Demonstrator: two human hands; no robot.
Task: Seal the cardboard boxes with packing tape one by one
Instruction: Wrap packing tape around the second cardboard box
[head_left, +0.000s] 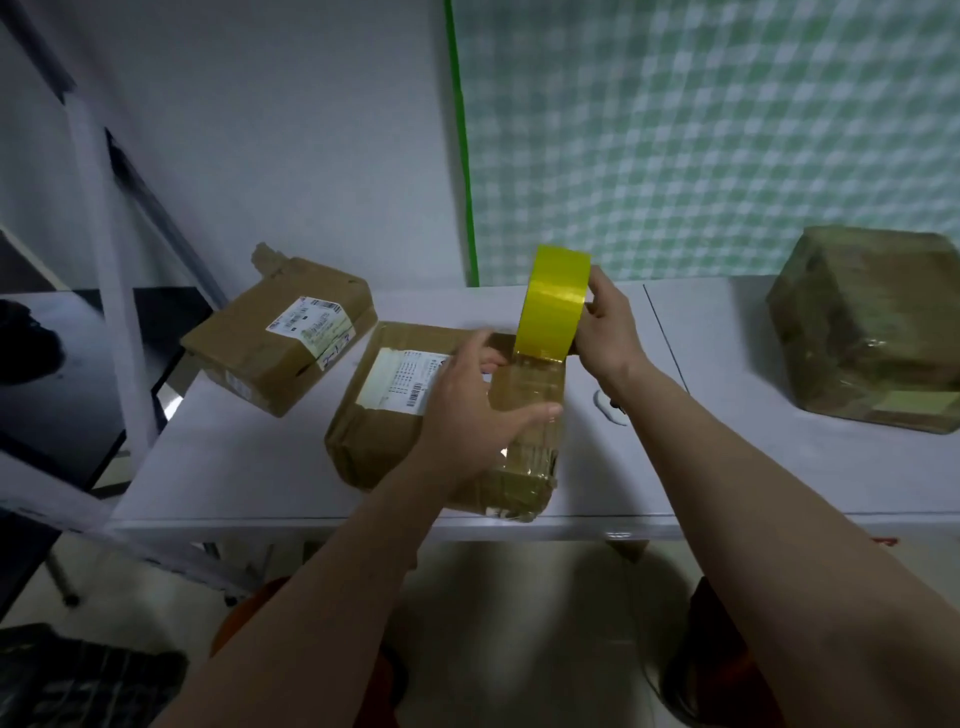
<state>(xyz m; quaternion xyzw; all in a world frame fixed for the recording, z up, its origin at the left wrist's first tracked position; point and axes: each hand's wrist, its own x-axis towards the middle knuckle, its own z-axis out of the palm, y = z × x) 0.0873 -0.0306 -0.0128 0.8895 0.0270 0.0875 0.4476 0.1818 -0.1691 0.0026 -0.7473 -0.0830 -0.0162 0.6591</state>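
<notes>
The middle box (415, 415) is kept near the front edge of the desk (234, 467). The tape roll (556, 301) is gripped upright by the right hand (605, 332), so tape is drawn out. The strip is pressed flat by the spread left hand (467, 410).

middle box (384, 415): flat, labelled, right end taped | tape roll (556, 301): yellow, upright on its far right edge | left box (280, 332): tilted, labelled | right box (867, 327): tape-wrapped
</notes>
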